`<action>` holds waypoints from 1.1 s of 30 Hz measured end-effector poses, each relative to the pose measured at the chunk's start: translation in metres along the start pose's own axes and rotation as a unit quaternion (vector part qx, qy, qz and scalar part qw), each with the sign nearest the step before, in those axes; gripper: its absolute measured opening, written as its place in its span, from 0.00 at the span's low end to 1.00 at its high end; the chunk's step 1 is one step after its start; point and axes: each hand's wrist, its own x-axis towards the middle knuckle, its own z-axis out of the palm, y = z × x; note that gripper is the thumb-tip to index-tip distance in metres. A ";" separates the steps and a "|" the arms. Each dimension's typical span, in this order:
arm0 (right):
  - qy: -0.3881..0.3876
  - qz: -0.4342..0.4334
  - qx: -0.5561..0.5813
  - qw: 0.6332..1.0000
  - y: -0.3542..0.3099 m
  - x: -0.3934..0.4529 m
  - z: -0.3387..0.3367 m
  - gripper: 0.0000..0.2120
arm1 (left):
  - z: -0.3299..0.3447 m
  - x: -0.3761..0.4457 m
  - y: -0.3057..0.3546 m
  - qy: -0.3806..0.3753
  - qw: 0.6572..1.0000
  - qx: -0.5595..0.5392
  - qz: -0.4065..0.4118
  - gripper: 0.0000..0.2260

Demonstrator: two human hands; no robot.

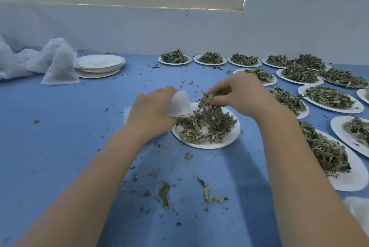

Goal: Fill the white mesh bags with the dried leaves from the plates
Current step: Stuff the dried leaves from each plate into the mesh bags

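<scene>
Left hand (151,110): we grip a small white mesh bag (179,103).
Right hand (237,94): we pinch a clump of dried green leaves (207,99).
Next: we push it into the bag's mouth.

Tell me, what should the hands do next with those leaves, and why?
Probably the right hand should carry its pinched clump of dried green leaves leftward into the small white mesh bag that the left hand grips beside it. The clump is already lifted off the round white paper plate, and the bag's mouth seems to face it, so stuffing looks like the next step.
</scene>
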 end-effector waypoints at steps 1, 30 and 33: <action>0.009 -0.005 0.004 1.000 -0.001 0.000 -0.002 0.10 | 0.000 0.000 0.000 0.000 1.000 0.001 0.000 0.21; -0.025 -0.013 0.179 0.983 -0.021 0.000 0.024 0.08 | 0.001 -0.002 0.019 0.090 0.987 -0.131 -0.013 0.21; -0.128 -0.006 0.282 0.951 -0.015 -0.005 0.014 0.12 | -0.001 -0.002 0.017 0.082 0.988 -0.131 -0.019 0.21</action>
